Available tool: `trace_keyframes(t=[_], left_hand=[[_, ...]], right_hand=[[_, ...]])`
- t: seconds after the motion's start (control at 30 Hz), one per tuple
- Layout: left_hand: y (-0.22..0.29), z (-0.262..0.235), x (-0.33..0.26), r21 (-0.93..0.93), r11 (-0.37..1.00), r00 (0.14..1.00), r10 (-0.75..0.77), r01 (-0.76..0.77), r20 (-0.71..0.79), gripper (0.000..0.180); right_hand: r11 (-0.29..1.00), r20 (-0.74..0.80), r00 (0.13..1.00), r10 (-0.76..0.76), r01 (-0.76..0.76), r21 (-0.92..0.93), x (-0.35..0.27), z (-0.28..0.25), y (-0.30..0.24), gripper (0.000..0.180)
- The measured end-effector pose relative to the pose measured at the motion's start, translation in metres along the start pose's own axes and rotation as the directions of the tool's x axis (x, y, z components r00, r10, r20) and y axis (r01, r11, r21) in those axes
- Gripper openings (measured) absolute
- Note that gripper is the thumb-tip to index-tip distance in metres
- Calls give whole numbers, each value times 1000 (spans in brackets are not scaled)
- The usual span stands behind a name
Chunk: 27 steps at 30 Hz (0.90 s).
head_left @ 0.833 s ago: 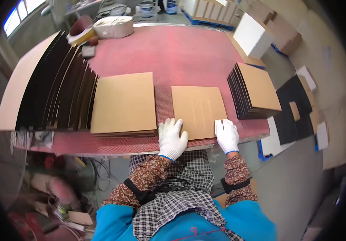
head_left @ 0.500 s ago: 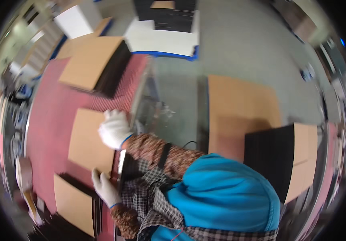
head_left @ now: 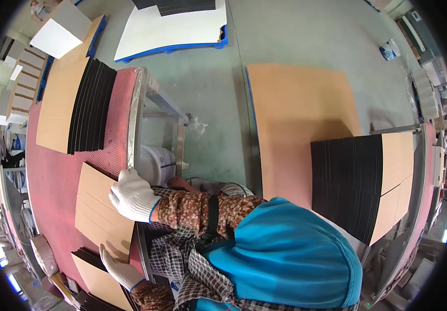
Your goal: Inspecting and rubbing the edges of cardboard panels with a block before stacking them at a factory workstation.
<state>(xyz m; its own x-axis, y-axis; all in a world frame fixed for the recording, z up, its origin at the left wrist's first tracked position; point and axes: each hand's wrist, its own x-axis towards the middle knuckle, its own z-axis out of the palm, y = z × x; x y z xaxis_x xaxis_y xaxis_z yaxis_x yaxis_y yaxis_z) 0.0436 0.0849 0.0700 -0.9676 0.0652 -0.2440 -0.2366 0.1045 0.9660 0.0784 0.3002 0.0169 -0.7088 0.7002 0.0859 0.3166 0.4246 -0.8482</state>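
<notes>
A tan cardboard sheet [head_left: 101,207] with several faint crease lines lies at a slant on the red textured tabletop [head_left: 52,179]. At its right edge, my right hand [head_left: 134,198], in a white knit glove, has its fingers bent and closed on the board. My left hand [head_left: 122,268], gloved the same way, rests along the sheet's near edge with its fingers stretched out. Close beside the left hand is a stack of tan boards with dark edges [head_left: 99,274], partly cut off by the lower rim. Both sleeves are brown and flowered.
A taller board stack [head_left: 60,111] with black sides stands farther along the table. The metal table frame [head_left: 138,103] runs on the right. Beyond are a large brown board [head_left: 301,98], black-sided stacks [head_left: 348,181] and a white-topped blue pallet [head_left: 171,33]. A blue hood covers the lower middle.
The whole view has shifted, and the picture is sharper. The sheet lies more slanted, with its crease lines showing. Both hands stay at its edges, the left now reaching over the near edge.
</notes>
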Motion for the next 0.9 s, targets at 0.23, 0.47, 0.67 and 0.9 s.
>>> trace_keyframes(t=[0.23,0.47,0.67,0.9], left_hand=[[28,-14,-28,755,468,847,488,-459,212,36],[33,-66,-48,556,815,843,408,-163,-351,36],[5,-142,-50,664,747,802,419,-36,-427,36],[-27,-157,-45,869,482,790,574,-115,-214,44]], right_hand=[[883,-22,883,-468,469,31,-3,-22,-6,32],[844,115,915,-387,302,444,-23,13,-64,28],[819,244,835,-492,350,455,-67,72,-104,32],[622,388,501,-774,486,614,-98,99,-114,28]])
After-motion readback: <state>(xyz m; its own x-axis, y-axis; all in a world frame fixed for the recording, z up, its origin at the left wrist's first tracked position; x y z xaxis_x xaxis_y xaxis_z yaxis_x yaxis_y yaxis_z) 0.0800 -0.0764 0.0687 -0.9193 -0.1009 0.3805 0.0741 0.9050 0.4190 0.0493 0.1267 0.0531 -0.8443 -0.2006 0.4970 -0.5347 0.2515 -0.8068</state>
